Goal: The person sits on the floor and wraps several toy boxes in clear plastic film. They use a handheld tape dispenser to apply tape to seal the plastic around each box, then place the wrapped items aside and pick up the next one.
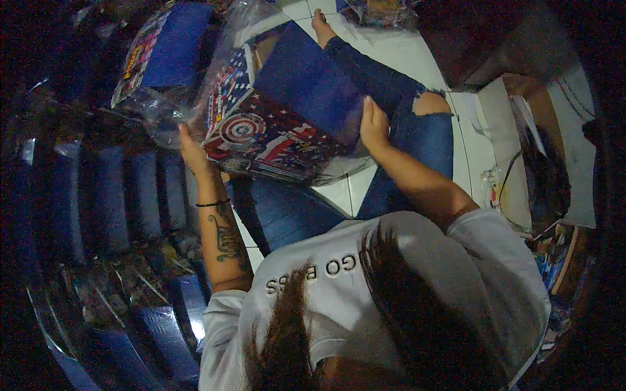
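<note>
blue patterned box [306, 81], clear plastic [228, 49] about it, held over the lap [287, 205] between left hand [192, 148] and right hand [375, 124] (left grip partly obscured); bagging, seemingly; next likely calls for drawing film snug.

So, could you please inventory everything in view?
Star-patterned box: one, blue, red and white, between hands
Clear plastic: count unclear, colourless, around that box
Printed box: one, blue-topped, upper left
Boxes in rows: several, blue, far left
Cardboard box: one, pale, right
Floor tiles: several, white, underneath
Assorted clutter: many, mixed colours, lower right
T-shirt: one, white, lower centre
Ripped jeans: one pair, blue, centre
Hair: two locks, dark, bottom
Foot: one, bare, top
Left hand, right hand: one each, bare, box's ends
</note>
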Tool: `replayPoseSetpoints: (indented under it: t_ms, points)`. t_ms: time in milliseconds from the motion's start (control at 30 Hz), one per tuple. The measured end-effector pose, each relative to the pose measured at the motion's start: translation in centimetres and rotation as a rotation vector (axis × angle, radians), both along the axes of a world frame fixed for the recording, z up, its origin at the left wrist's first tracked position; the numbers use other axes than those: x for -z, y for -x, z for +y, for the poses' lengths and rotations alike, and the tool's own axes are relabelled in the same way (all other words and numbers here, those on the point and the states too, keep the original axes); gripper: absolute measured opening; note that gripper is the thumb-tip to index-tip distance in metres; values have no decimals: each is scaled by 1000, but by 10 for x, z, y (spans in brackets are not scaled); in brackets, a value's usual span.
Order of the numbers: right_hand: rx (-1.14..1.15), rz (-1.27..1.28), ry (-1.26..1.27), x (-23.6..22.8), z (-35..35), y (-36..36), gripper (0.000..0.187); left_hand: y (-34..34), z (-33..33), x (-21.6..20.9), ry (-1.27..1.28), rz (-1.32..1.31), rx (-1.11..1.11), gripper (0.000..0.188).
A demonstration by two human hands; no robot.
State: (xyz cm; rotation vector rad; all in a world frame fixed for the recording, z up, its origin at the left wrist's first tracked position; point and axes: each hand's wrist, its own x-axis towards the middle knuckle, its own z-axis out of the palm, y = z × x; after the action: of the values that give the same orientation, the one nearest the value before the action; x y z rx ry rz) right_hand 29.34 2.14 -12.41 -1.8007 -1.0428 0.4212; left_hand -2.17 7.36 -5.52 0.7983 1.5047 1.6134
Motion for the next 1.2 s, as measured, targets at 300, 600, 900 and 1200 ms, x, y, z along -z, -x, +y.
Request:
replayPoseSetpoints:
  t_ms: [300,600,900,1200]
  points:
    - [-659,-60,-710,-120,32,-55,62,-44,-61,-20,-175,323,37,53]
    - [-465,-572,-509,-257,-26,-90,26,-91,-100,-31,-656,615,323,51]
    - [-541,-1029,-457,-294,-27,-52,38,-109,-114,-20,-536,449,236,44]
    - [-1147,-1609,-155,-285,44,27,16,-117,-111,-16,-732,487,210,49]
